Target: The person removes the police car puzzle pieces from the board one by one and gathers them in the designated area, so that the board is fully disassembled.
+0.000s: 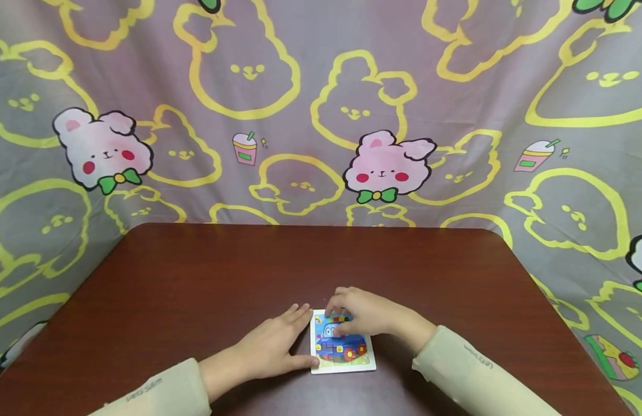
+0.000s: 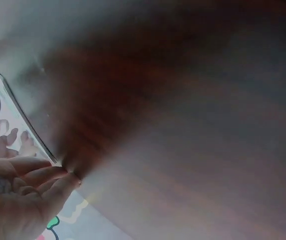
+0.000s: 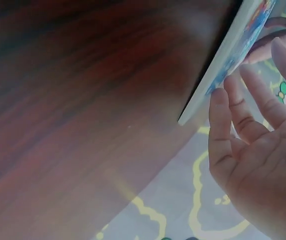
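A small jigsaw puzzle (image 1: 342, 352) in a white frame lies flat on the table, its picture showing a blue car with red and yellow wheels. Against the frame's left side rests my left hand (image 1: 271, 346), with fingers extended near the upper left corner and the thumb at the lower left corner. My right hand (image 1: 365, 312) arches over the puzzle's upper part, fingertips touching its surface and hiding the top right area. In the right wrist view the fingers (image 3: 220, 112) reach to the picture, gently bent and spread, with no loose piece visible between them.
The dark red-brown table (image 1: 222, 277) extends around the puzzle, with rounded far corners. Behind it hangs a grey curtain (image 1: 300, 133) printed with yellow outlines and pink rabbits. Both forearms wear pale sleeves (image 1: 471, 370).
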Demonstrator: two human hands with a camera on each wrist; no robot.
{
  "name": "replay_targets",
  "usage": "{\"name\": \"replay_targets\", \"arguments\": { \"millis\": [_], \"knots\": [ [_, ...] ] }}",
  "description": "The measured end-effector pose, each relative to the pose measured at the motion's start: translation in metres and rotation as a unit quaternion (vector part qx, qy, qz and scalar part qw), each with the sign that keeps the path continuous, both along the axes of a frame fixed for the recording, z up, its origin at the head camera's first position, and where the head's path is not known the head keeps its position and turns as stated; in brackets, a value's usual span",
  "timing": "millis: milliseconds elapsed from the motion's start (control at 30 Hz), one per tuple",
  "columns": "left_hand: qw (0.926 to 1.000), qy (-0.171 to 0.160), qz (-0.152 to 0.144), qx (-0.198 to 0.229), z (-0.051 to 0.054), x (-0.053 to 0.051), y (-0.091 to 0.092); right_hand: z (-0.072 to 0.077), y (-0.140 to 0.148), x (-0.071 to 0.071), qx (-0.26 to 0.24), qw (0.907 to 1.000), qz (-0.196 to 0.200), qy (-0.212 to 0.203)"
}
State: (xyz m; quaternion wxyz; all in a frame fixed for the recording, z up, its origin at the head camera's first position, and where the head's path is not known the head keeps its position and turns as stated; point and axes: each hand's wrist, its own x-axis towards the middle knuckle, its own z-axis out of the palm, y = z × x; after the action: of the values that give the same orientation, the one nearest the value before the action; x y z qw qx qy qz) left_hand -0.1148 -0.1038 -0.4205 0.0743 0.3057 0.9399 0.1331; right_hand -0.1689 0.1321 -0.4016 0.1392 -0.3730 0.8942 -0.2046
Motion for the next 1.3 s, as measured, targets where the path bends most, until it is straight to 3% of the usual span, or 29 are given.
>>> {"name": "replay_targets", "arguments": {
  "millis": [200, 500, 933, 1300],
  "knots": [
    [0.9998, 0.021, 0.0, 0.003, -0.002, -0.001, 0.0, 0.004, -0.01, -0.004, 0.016, 0.9997, -0.007, -0.02],
    [0.9997, 0.019, 0.01, 0.013, -0.009, 0.0, 0.004, -0.004, -0.014, -0.003, 0.023, 0.9987, -0.033, -0.031],
    [0.9988, 0.047, 0.009, 0.011, -0.008, 0.002, 0.0, -0.005, -0.022, -0.004, 0.036, 0.9987, -0.033, -0.012],
    [0.9987, 0.049, 0.014, 0.011, -0.011, 0.002, 0.0, -0.003, -0.027, -0.006, 0.058, 0.9966, -0.044, -0.038]
  ]
}}
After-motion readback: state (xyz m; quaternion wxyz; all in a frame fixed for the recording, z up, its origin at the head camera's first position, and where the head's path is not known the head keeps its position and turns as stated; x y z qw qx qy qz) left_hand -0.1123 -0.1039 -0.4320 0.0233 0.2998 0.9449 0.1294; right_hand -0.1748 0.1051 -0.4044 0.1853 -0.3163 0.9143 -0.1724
